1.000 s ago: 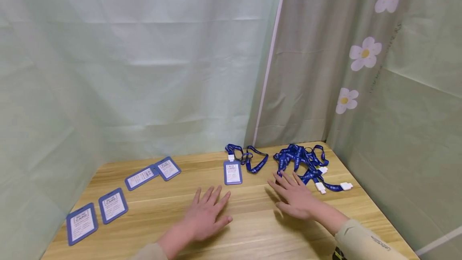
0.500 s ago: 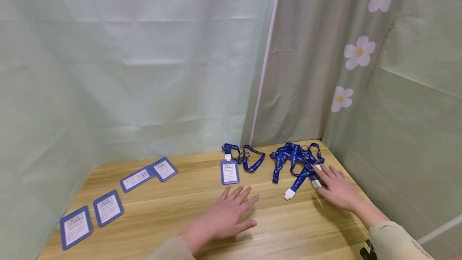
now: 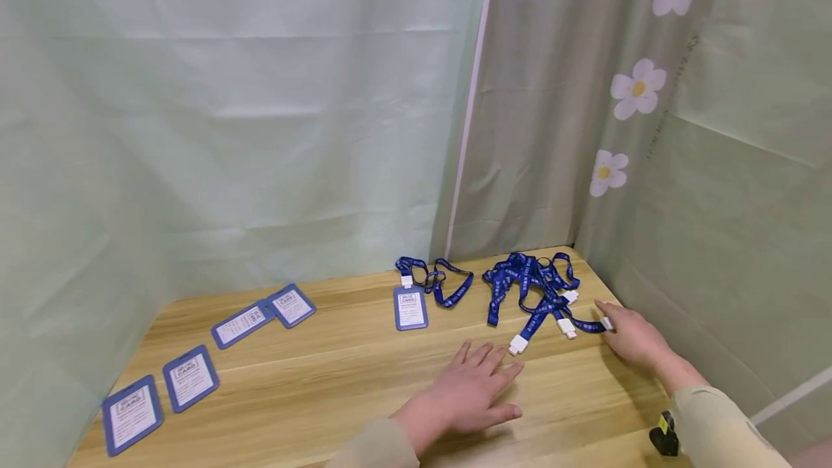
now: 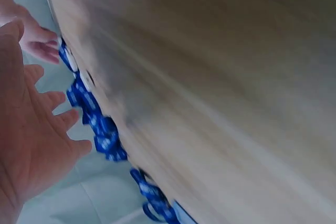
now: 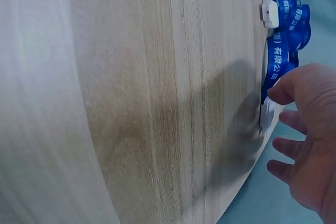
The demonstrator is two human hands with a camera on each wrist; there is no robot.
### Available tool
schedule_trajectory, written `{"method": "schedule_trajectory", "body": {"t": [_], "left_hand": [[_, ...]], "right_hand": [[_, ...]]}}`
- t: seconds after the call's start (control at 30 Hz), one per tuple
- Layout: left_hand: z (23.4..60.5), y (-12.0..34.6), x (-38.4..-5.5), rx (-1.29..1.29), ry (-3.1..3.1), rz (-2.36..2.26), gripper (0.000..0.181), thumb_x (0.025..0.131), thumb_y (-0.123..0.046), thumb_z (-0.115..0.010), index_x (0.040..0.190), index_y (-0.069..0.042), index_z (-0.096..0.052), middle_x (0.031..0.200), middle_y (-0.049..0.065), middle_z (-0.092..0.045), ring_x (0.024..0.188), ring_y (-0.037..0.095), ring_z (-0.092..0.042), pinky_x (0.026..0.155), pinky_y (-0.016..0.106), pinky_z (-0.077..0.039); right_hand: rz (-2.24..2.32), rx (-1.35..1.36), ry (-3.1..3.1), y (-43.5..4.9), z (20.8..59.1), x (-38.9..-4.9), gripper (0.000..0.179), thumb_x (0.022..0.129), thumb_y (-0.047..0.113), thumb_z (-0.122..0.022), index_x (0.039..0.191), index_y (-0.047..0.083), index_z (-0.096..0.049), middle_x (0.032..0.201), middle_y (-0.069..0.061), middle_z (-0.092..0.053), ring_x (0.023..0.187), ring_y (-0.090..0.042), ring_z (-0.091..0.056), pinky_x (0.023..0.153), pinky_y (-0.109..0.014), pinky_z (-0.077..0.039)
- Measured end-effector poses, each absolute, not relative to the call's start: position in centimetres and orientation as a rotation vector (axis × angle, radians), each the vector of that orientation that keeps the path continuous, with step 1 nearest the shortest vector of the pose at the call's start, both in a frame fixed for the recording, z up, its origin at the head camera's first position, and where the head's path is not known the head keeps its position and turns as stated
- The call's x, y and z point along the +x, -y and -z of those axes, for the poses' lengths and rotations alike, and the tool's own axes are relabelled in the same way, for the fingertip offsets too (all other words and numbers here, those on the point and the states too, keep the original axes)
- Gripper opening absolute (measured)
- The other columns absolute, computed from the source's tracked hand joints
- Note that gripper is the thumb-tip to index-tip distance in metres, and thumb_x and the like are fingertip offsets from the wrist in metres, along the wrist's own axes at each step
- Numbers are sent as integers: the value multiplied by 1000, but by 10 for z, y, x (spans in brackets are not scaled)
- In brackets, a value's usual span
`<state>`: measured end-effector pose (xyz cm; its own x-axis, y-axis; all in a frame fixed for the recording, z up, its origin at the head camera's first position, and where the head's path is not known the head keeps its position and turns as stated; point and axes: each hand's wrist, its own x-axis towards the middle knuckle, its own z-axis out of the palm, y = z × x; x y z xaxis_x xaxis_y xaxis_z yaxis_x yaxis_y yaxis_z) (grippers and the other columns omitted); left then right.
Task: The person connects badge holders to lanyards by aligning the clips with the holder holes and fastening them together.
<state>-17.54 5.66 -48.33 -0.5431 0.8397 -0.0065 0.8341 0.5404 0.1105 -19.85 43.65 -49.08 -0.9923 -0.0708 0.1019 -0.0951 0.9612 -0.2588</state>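
Observation:
Blue printed lanyards [image 3: 529, 284] lie in a tangled pile at the back right of the table. Several white plastic clips hang from their ends, one [image 3: 518, 344] pointing to the front. At the rightmost clip [image 5: 266, 113] is my right hand [image 3: 637, 341], thumb against it in the right wrist view and the other fingers loosely bent. Whether it grips the clip is hard to see; thumb and forefinger look apart in the head view. My left hand [image 3: 471, 390] hovers low over the table, fingers spread, just in front of the nearest clip, holding nothing.
A blue card holder [image 3: 411, 308] with its own lanyard lies at the back middle. Several loose blue card holders [image 3: 191, 378] lie on the left of the wooden table [image 3: 292, 396]. Pale curtains [image 3: 292, 128] enclose the back and sides. A black object [image 3: 664, 437] is under my right sleeve.
My right hand has moved right, from the front of the lanyard pile to the rightmost clip, uncovering a strap and clip. The left hand has shifted right towards the pile.

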Motion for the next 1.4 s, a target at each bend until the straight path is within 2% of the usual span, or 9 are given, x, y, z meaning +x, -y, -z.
{"method": "schedule_trajectory", "body": {"t": [0.3, 0.47, 0.6, 0.87, 1.2, 1.4], "left_hand": [[495, -85, -164, 1492, -2688, -78, 74, 100, -74, -24, 164, -37, -19, 170, 2, -19, 155, 26, -18, 122, 56, -19], [497, -86, -164, 1481, -2686, -71, 74, 99, -75, -23, 163, -39, -17, 170, 0, -19, 155, 25, -17, 122, 56, -18], [497, -83, -165, 1473, -2690, -74, 75, 99, -75, -25, 164, -38, -19, 170, 1, -19, 155, 25, -18, 122, 56, -18], [495, -80, -167, 1471, -2673, -95, 75, 100, -74, -26, 164, -36, -20, 170, 2, -17, 155, 25, -17, 122, 57, -16], [496, -80, -167, 1460, -2686, -83, 74, 100, -74, -25, 164, -36, -19, 170, 1, -17, 155, 25, -18, 123, 56, -15], [496, -80, -167, 1466, -2684, -84, 74, 100, -74, -23, 164, -37, -18, 171, 1, -16, 155, 26, -18, 123, 56, -15]], "right_hand": [[-369, 124, 3025, -441, 494, -198, 52, 89, -3, -57, 140, -11, -53, 139, -38, -51, 124, -60, -48, 100, -69, -41], [-361, 186, 2933, -444, 497, -200, 36, 84, -9, -61, 120, -10, -67, 117, -31, -66, 108, -55, -60, 93, -65, -48], [-391, 212, 2892, -445, 499, -201, 23, 85, -8, -66, 107, -7, -72, 102, -24, -69, 98, -49, -64, 87, -62, -50], [-465, 191, 2945, -440, 504, -204, 17, 92, 9, -75, 105, -1, -73, 96, -9, -64, 87, -27, -61, 78, -51, -52], [-583, 203, 2998, -433, 499, -209, 16, 91, 14, -76, 101, 3, -71, 96, -5, -65, 88, -24, -62, 80, -50, -54], [-671, 184, 3006, -429, 493, -211, 19, 93, 18, -75, 102, 2, -70, 92, -2, -67, 84, -18, -61, 74, -42, -53]]}}
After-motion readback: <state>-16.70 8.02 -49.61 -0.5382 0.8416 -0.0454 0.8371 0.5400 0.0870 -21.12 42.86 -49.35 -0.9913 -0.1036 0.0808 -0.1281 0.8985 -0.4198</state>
